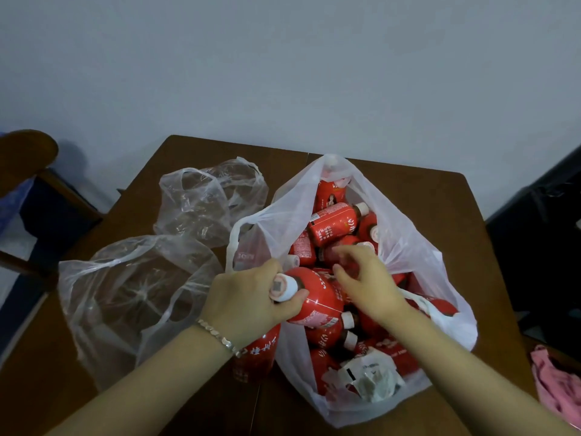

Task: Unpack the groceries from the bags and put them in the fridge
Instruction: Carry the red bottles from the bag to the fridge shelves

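Red bottle (317,297) at 9 o'clock in the white bag (418,247) was neck-clamped by left hand (251,303) fingers, apparently for lifting out; right hand (367,278) fingers, loosely apart, hovered inside.

Two bare forearms, sleeveless, silver link bracelet (220,338) on left wrist

Both bare arms reach forward, close together. The left hand (248,300) curls its fingers (294,306) round the neck of a red bottle (317,297). The right hand (367,284) is just beside it, fingers bent down and blurry. I cannot tell if it holds anything.
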`<action>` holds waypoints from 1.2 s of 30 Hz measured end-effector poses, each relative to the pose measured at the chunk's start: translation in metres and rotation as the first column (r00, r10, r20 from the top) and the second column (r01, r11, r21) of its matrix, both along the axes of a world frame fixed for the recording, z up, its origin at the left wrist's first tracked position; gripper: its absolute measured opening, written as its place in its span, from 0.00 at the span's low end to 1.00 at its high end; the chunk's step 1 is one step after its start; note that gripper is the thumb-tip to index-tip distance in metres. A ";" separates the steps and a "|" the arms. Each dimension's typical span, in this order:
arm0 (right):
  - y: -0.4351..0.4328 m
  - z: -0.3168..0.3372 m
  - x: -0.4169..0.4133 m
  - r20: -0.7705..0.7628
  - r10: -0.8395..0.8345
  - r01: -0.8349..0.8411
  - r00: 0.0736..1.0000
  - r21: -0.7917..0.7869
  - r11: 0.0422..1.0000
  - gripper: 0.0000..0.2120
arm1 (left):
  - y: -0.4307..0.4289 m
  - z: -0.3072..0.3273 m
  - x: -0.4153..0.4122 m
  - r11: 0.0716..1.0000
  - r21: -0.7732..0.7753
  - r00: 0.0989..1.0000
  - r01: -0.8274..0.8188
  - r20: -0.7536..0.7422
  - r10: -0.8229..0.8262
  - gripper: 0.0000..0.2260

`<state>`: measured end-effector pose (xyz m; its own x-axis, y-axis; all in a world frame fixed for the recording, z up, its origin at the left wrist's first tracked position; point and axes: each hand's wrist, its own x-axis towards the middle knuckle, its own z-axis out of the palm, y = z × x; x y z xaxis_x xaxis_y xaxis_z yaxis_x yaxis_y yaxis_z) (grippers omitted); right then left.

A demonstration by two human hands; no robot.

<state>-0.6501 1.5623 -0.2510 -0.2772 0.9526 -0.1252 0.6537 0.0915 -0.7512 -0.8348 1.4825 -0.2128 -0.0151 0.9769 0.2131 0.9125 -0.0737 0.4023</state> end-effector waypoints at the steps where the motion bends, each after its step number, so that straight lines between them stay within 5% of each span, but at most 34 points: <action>1: 0.011 -0.004 0.001 0.116 0.054 -0.060 0.992 0.053 0.997 0.18 | 0.001 -0.001 0.001 1.000 -0.021 1.000 0.002 -0.020 -0.003 0.18; 5: 0.039 -0.036 0.009 0.664 0.115 -0.116 0.739 -0.043 0.992 0.26 | 0.004 0.000 0.000 0.996 -0.088 0.996 0.000 -0.090 -0.008 0.15; 15: 0.055 -0.027 -0.018 0.453 0.022 0.022 0.891 -0.091 0.996 0.15 | -0.008 0.010 -0.018 0.999 -0.039 0.987 0.011 -0.161 -0.017 0.17; 20: 0.030 0.021 -0.031 0.522 0.027 -0.159 0.853 0.210 0.965 0.11 | -0.020 0.018 -0.028 0.991 -0.131 0.982 -0.021 -0.189 -0.004 0.26; 25: -0.002 0.079 -0.038 0.487 0.152 -0.325 0.860 0.294 0.899 0.09 | -0.036 0.026 -0.028 0.999 -0.039 0.966 -0.003 -0.260 -0.007 0.29; 30: -0.033 0.117 -0.048 0.614 0.320 -0.613 0.722 0.351 0.708 0.13 | -0.078 0.054 -0.010 0.964 -0.135 0.927 -0.230 -0.330 0.175 0.24; 36: -0.084 0.132 -0.056 0.690 0.483 -0.842 0.539 0.422 0.337 0.09 | -0.168 0.084 0.027 0.849 -0.129 0.795 -0.513 -0.446 0.412 0.24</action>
